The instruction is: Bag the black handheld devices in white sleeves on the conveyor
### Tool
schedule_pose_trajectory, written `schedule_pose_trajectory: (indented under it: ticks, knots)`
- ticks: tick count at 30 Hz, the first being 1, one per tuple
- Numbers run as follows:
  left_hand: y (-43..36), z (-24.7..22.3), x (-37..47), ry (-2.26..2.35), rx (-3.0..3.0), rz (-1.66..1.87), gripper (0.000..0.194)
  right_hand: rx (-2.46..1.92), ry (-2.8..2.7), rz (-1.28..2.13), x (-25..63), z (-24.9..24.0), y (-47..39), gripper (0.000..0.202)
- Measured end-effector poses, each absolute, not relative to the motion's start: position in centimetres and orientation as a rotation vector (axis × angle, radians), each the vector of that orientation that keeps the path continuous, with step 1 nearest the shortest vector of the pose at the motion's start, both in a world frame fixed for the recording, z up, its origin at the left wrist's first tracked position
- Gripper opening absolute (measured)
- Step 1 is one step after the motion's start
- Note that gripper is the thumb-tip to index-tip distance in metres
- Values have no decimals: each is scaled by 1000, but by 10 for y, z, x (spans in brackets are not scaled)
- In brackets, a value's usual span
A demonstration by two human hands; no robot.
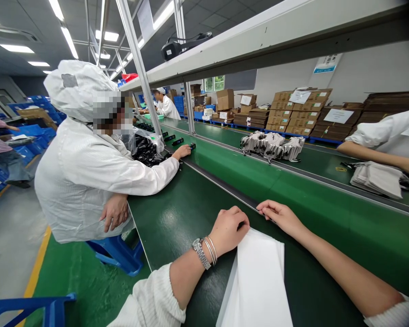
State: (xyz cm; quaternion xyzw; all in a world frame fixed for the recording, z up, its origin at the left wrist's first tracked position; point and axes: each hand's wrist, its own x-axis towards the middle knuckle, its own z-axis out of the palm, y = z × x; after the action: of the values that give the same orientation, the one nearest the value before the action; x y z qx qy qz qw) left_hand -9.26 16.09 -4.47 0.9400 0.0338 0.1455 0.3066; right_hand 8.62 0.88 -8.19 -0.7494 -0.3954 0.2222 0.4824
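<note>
A flat stack of white sheets (264, 277), possibly thin bags, lies on the dark green bench (167, 227) before me. At its upper left corner my left hand (228, 228) is closed, thumb and fingers pinching the top edge. A silver watch (201, 253) and bangles circle that wrist. To the right of the stack, my right hand (281, 217) hovers by the metal strip along the belt's edge. Its fingertips are pressed together, and whatever may be between them is too small to make out.
Beyond the strip runs a green conveyor belt (221, 159). A co-worker in white (88, 172) sits at left, one hand on a small black device (192, 146). Bundled white pouches (272, 145) and a pouch stack (376, 179) lie across the belt. A shelf beam (276, 38) hangs overhead.
</note>
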Motion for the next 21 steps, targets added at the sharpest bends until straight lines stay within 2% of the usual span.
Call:
schedule_pose_trajectory:
  ticks: [21]
  knots:
    - [159, -42, -93, 82, 2490, 365, 15, -1845, -979, 533, 83, -77, 8, 33]
